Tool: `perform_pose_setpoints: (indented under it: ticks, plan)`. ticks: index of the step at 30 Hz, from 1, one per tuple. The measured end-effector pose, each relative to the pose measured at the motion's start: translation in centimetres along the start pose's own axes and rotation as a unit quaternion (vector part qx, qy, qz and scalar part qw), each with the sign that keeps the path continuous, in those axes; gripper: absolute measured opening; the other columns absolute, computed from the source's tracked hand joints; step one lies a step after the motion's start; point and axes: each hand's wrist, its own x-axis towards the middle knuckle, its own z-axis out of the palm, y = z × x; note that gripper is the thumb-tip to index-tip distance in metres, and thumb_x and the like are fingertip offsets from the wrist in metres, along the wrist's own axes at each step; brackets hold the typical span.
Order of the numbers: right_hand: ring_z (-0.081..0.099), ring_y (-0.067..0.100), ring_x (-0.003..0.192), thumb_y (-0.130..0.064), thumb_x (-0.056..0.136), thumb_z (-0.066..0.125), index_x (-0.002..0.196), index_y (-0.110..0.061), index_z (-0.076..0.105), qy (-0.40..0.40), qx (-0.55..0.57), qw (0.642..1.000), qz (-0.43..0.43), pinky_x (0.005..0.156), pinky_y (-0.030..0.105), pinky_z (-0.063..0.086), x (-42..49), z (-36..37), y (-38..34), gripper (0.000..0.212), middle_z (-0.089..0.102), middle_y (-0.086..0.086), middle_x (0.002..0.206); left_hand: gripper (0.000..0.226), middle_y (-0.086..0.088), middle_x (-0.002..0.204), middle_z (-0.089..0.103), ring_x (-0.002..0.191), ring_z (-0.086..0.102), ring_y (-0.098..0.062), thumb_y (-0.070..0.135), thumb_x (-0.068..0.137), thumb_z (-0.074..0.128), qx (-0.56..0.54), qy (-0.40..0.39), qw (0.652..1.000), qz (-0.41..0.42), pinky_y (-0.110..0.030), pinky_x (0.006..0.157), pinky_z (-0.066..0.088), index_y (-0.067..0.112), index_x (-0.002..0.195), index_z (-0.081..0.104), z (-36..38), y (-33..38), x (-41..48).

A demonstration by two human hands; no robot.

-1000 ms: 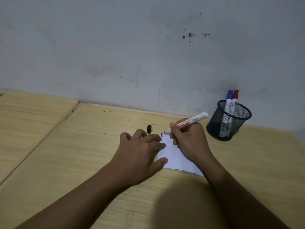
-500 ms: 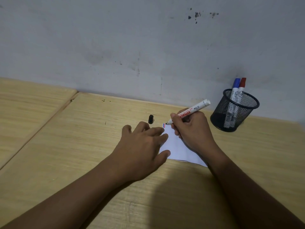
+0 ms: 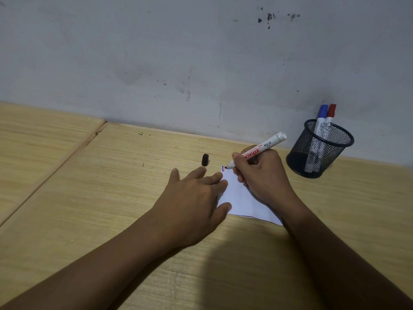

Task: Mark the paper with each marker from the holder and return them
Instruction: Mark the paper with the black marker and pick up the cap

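A small white paper (image 3: 240, 198) lies on the wooden table (image 3: 111, 198). My left hand (image 3: 194, 202) rests flat on its left edge, fingers spread. My right hand (image 3: 261, 173) grips an uncapped white marker (image 3: 266, 147), its black tip touching the paper's top left corner beside short red and blue marks (image 3: 222, 168). The marker's black cap (image 3: 205, 159) lies on the table just beyond my left fingers. A black mesh holder (image 3: 319, 153) at the right holds a blue-capped marker (image 3: 321, 113) and a red-capped marker (image 3: 331, 111).
A stained grey wall (image 3: 201, 63) rises right behind the table. A seam (image 3: 67, 162) runs diagonally between two wooden panels on the left. The holder stands close to the wall at the table's back edge.
The view has shifted slightly, so everything sits lower right in frame. The marker tip has settled onto the paper's corner beside the coloured marks. My left hand stays on the paper.
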Motion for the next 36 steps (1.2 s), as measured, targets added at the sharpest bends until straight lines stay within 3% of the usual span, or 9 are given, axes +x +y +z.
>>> perform_pose_setpoints:
  ticks: [8,13,17,20,22,26,29,32,36]
  plan:
    - [0.073,0.022,0.069,-0.029,0.095,0.065,0.083,-0.019,0.066,-0.025,-0.006,1.000,-0.001,0.070,0.035,0.063,0.2,-0.4,-0.2,0.015,0.072,0.006,0.076,0.055,0.010,0.160,0.027,0.148,0.019,-0.018,0.056,0.097,0.030,0.001,-0.002,1.000,-0.002,-0.058,0.112,0.025,0.031,0.146,0.035,-0.3,0.1,0.1]
    - [0.070,0.016,0.062,-0.026,0.095,0.065,0.088,-0.014,0.068,-0.024,0.018,1.000,0.007,0.062,0.027,0.059,0.2,-0.5,-0.2,0.015,0.072,0.006,0.075,0.052,0.011,0.156,0.036,0.145,0.026,-0.017,0.058,0.095,0.033,-0.001,0.025,1.000,0.000,-0.055,0.110,0.030,0.032,0.139,0.044,-0.1,-0.1,0.2]
    - [0.059,0.017,0.055,-0.017,0.097,0.063,0.089,0.002,0.069,0.007,0.242,0.970,0.026,0.051,0.031,0.049,0.5,-2.3,-0.9,0.021,0.067,0.014,0.069,0.048,0.017,0.129,0.059,0.122,0.049,-0.007,0.061,0.081,0.050,-0.076,0.103,0.992,-0.013,-0.046,0.097,0.039,0.031,0.117,0.062,-0.1,-0.3,0.1]
    - [0.055,0.017,0.050,-0.012,0.096,0.063,0.081,-0.002,0.066,0.054,0.338,0.940,0.001,0.046,0.025,0.046,0.4,-4.1,-2.4,0.018,0.064,0.016,0.066,0.050,0.020,0.106,0.055,0.093,0.055,-0.005,0.064,0.066,0.067,-0.199,0.166,0.962,-0.080,-0.036,0.083,0.044,0.033,0.103,0.053,-0.6,-0.3,0.1]
    - [0.053,0.015,0.046,-0.012,0.096,0.062,0.080,-0.003,0.064,0.062,0.348,0.935,-0.011,0.043,0.023,0.045,0.1,-5.0,-3.4,0.018,0.064,0.014,0.063,0.052,0.019,0.097,0.054,0.086,0.056,-0.009,0.066,0.067,0.068,-0.269,0.194,0.932,-0.144,-0.035,0.075,0.045,0.036,0.101,0.045,-1.3,-0.7,0.9]
    - [0.053,0.013,0.042,-0.010,0.096,0.062,0.076,-0.002,0.063,0.062,0.329,0.942,-0.022,0.040,0.023,0.044,-1.2,-6.3,-5.0,0.021,0.065,0.009,0.057,0.044,0.012,0.086,0.065,0.089,0.064,-0.019,0.056,0.080,0.062,-0.231,0.090,0.949,-0.196,-0.037,0.081,0.050,0.034,0.118,0.057,-2.5,-2.6,4.0]
    - [0.053,0.015,0.042,-0.008,0.096,0.062,0.078,0.003,0.063,0.068,0.321,0.944,-0.031,0.040,0.024,0.044,-3.0,-7.7,-6.3,0.021,0.065,0.011,0.058,0.016,0.012,0.078,0.069,0.084,0.068,-0.015,0.045,0.080,0.067,-0.246,0.083,0.946,-0.195,-0.035,0.077,0.056,0.030,0.084,0.073,-3.4,-3.1,5.0]
    - [0.054,0.016,0.043,-0.008,0.096,0.062,0.083,0.008,0.065,0.074,0.305,0.949,-0.037,0.040,0.024,0.044,-4.7,-9.6,-7.4,0.021,0.065,0.017,0.063,0.012,0.007,0.075,0.075,0.073,0.069,-0.013,0.023,0.082,0.073,-0.356,0.129,0.911,-0.163,-0.032,0.072,0.057,0.022,0.071,0.074,-5.8,-1.6,4.1]
    - [0.053,0.015,0.041,-0.009,0.097,0.061,0.083,0.009,0.065,0.078,0.309,0.947,-0.049,0.037,0.022,0.041,-6.5,-11.8,-9.8,0.023,0.064,0.020,0.066,0.006,-0.007,0.081,0.076,0.066,0.062,-0.011,0.018,0.085,0.075,-0.518,0.178,0.832,-0.086,-0.021,0.060,0.049,0.016,0.091,0.077,-11.1,2.4,1.2]
